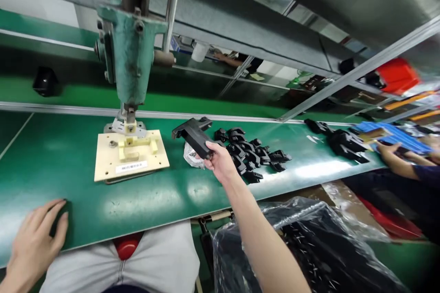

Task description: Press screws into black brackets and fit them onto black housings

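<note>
My right hand (217, 161) grips one end of a black plastic part (195, 137), held above the green table between a press and a heap of black parts (247, 151). Its other end points up and left. At the lower left, my left hand (39, 233) rests on the table near the front edge, fingers spread apart from the thumb; a small dark patch shows by the fingertips. The green press (132, 55) stands over a cream fixture plate (132, 162) with a yellowish holder and a white label.
Behind the held part lies a white round item (193, 155). A clear plastic bag (309, 247) of black parts sits below the table's front edge. At the right, another person's hands (398, 160) work near a blue tray (395, 135) and more black parts (343, 142).
</note>
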{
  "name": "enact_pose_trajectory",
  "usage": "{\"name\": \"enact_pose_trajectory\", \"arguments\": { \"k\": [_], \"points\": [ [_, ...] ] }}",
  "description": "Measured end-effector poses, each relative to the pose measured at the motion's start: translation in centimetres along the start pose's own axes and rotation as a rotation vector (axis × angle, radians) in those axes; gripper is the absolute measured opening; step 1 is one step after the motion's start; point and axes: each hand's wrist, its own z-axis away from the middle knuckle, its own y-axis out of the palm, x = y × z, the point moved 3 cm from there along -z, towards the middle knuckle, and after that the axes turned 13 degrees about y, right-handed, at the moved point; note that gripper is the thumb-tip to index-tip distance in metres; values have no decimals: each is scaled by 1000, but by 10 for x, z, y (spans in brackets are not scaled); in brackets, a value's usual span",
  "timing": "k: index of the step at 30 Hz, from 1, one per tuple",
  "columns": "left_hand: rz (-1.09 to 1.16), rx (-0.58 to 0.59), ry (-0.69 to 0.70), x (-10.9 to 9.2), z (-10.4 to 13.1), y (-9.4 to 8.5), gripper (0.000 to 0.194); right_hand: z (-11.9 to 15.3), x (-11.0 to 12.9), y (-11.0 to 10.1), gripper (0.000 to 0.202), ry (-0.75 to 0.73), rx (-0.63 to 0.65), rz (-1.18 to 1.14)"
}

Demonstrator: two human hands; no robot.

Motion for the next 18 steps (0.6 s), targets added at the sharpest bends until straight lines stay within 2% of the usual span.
{"name": "enact_pose_trajectory", "arguments": {
  "k": [3,6,8,10,12,14,17,18],
  "points": [
    [-134,14,77,-6,0,12,21,-50,34,20,18,42,5,2],
    [-95,-14,114,-7,0,14,19,-89,61,44,17,35,-45,-41],
    [-54,-30,122,-4,1,13,18,-103,71,58,18,30,-56,-58],
    [-26,-28,117,0,2,13,18,-104,72,68,19,22,-41,-55],
    [-16,-14,116,1,2,13,19,-90,64,77,18,6,1,-29],
    [-25,1,124,1,2,12,20,-60,50,85,19,4,63,9],
    [-27,21,108,1,2,9,22,15,29,99,17,-30,267,100],
    [9,27,93,3,2,7,22,47,25,105,16,-140,440,204]
  ]
}}
